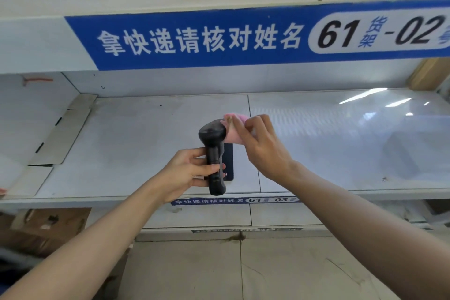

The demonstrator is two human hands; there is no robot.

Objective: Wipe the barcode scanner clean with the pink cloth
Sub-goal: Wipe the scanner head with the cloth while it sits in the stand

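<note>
Grip first: the handle of the black barcode scanner point(214, 153) is clasped in the left hand point(186, 173), fingers wrapped round its middle, so that the scanner is held upright above the white shelf point(146, 134), head uppermost. The pink cloth point(233, 130) is pinched in the right hand point(261, 146), bunched under the fingertips and pressed against the right side of the scanner's head. The wiping of the head is judged to be the step in hand. It would be done best with the handle kept steady by the left hand while the cloth is drawn round the head in short strokes, the scanner being turned so that the window and the underside are reached; whether the window faces the cloth cannot be told. The handle under the left fingers is probably not yet wiped, so a change of hold would be called for. Behind the scanner a dark flat object point(229, 163) lies on the shelf, beneath the blue label strip point(194, 39).
</note>
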